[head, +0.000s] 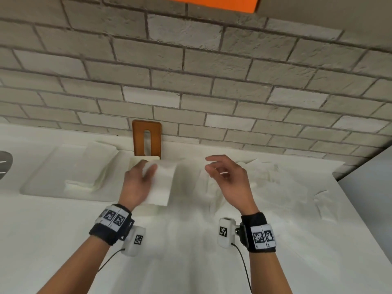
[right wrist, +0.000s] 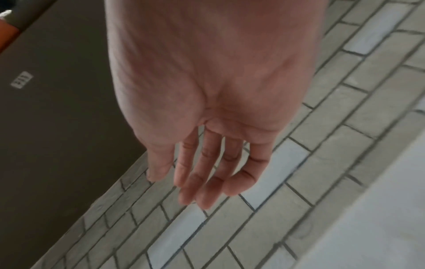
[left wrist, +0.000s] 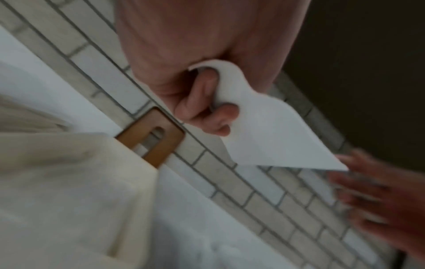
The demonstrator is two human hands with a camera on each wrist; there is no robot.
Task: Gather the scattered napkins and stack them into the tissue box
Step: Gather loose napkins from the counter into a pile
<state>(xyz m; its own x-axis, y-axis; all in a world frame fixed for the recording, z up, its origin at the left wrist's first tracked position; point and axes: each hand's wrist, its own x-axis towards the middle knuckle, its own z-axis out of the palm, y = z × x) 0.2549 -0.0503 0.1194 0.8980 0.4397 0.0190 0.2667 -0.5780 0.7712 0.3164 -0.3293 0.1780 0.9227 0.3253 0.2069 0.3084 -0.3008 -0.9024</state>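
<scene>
My left hand [head: 146, 170] pinches a folded white napkin [head: 161, 183] just above the counter; the left wrist view shows my thumb and fingers [left wrist: 207, 112] curled round the napkin's [left wrist: 264, 136] edge. Under that hand sits the cream tissue box [head: 135, 161], seen close and blurred in the left wrist view [left wrist: 69, 182]. Its brown slotted lid [head: 146, 137] leans upright against the brick wall. My right hand [head: 220, 170] hovers open to the right of the napkin and holds nothing, its fingers [right wrist: 202, 178] loose. More white napkins [head: 275, 183] lie rumpled on the counter to the right.
A shallow white tray [head: 42, 183] with a folded white stack [head: 84, 166] sits at the left. A dark object [head: 4, 164] shows at the far left edge. One napkin [head: 324, 209] lies near the counter's right edge. The brick wall [head: 212, 81] closes the back.
</scene>
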